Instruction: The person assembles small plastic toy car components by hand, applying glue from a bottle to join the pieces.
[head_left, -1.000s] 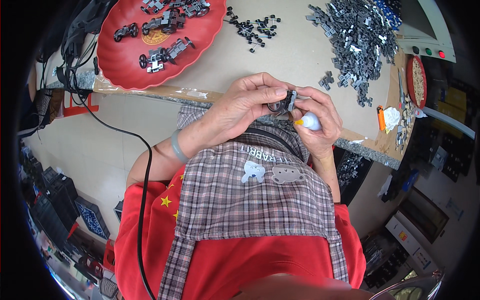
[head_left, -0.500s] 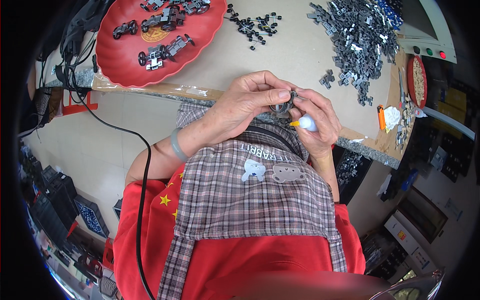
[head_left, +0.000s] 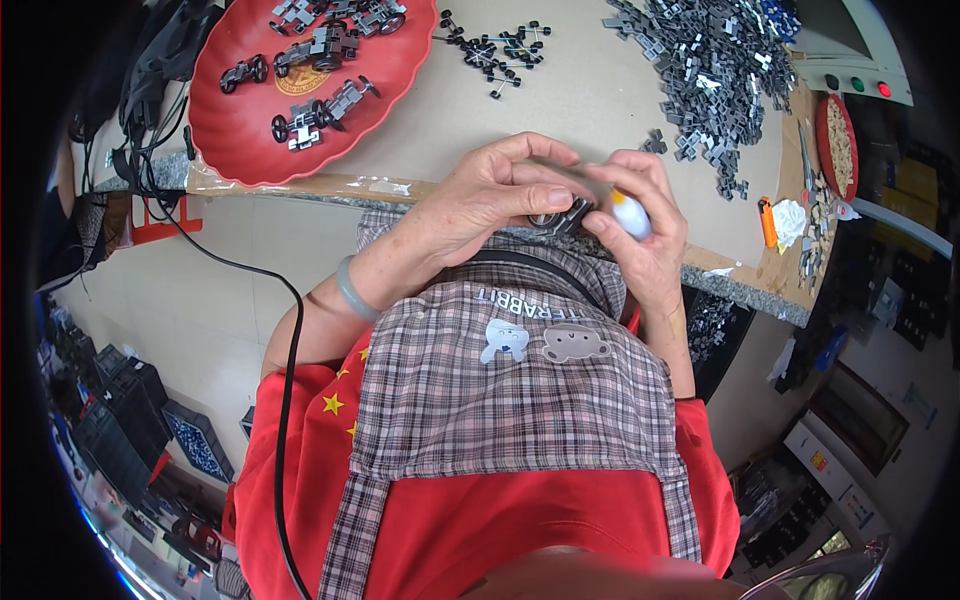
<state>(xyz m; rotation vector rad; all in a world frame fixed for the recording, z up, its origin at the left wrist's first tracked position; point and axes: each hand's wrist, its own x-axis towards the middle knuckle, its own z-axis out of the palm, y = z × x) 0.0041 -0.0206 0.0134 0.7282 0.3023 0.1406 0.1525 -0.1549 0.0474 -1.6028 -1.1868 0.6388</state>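
Close above the table's front edge, my left hand (head_left: 485, 195) pinches a small dark toy-vehicle part with black wheels (head_left: 565, 215) between thumb and fingers. Part of it is hidden by the fingers. My right hand (head_left: 655, 262) is wrapped round a small white squeeze bottle (head_left: 629, 214) with a yellow tip. Its thumb and fingertips come right up against the wheeled part; whether they press on it I cannot tell.
A scalloped red tray (head_left: 215, 155) holds several wheeled toy assemblies (head_left: 300, 128). Black wheels on axles (head_left: 500, 50) lie beside it. Grey plastic pieces (head_left: 715, 90) are heaped at the right, near an orange tool (head_left: 767, 222), crumpled white tissue (head_left: 789, 224) and a red dish (head_left: 838, 150). A black cable (head_left: 290, 340) hangs at left.
My right hand has turned, so the bottle's yellow tip now points up and away rather than toward the left. The wheeled part has tilted in my left fingers.
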